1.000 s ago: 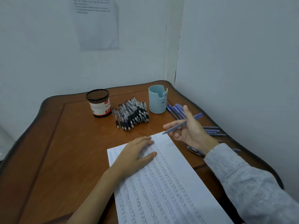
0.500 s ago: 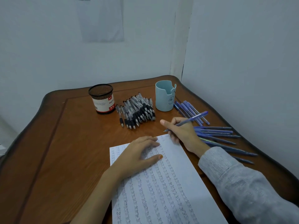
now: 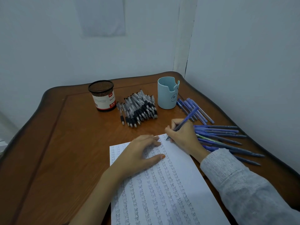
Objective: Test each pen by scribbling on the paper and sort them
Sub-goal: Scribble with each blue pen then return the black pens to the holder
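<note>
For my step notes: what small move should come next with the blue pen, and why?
Probably a short scribble: the right hand holds the blue pen with its tip at the top edge of the paper, and the left hand lies flat on it.

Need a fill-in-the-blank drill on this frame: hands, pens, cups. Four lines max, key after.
1. The right hand grips a ____ pen, tip at the far edge of the paper.
2. The left hand lies flat on the paper, holding ____.
3. The black-grip pens lie piled ____ the mesh cup and the light-blue cup.
4. The loose blue pens lie on the table to the ____ of the paper.
Missing words: blue; nothing; between; right.
</note>
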A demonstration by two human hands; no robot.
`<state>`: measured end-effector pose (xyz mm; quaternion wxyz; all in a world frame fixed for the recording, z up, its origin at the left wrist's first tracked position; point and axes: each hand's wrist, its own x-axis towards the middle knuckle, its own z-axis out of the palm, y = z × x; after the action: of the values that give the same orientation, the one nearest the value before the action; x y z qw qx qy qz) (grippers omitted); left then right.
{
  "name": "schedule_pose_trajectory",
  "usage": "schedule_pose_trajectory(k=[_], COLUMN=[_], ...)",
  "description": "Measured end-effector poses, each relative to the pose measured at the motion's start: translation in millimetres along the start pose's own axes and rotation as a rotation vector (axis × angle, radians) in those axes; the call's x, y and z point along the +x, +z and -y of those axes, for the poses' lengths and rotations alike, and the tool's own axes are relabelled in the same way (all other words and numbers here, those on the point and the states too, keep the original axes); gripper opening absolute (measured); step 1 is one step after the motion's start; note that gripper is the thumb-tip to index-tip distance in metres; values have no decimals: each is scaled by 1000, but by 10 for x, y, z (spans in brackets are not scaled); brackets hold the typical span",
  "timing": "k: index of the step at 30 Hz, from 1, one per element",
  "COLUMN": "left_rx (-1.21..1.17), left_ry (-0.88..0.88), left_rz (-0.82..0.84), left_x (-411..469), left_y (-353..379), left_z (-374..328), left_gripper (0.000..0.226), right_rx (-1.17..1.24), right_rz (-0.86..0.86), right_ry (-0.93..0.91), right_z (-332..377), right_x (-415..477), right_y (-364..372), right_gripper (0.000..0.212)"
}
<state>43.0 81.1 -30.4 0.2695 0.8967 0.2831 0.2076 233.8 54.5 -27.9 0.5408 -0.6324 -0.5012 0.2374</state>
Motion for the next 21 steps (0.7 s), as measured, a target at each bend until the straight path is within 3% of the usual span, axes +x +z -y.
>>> schedule_pose_trajectory(k=[21], left_rx=[-15], left_ry=[1], left_rz=[-10], left_x=[-5], left_y=[18], left_z=[5], left_gripper=[40], right_rx=[29], right_rz=[35], right_ry=[-12], right_z=[-25], right_x=[31], right_y=[10], right_gripper=[29])
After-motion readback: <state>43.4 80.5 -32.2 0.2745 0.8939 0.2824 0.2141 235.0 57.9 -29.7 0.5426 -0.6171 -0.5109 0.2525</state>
